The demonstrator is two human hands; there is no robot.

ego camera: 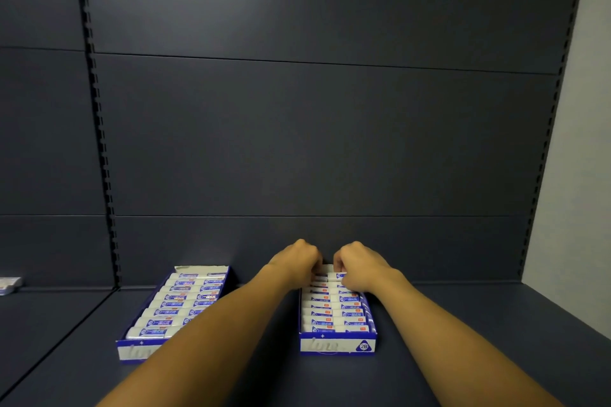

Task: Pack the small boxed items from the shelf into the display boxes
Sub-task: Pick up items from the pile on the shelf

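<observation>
Hands meet at the far end of the right blue-and-white cardboard display box (337, 345) on the dark grey metal shelf (463, 324). Left hand (294, 263) and right hand (358, 266) curl their fingers onto the small white-and-blue boxed items (330, 306) packed inside; whether either grip actually holds one, I cannot tell. Left of this box sits a second full display box (132, 352).
</observation>
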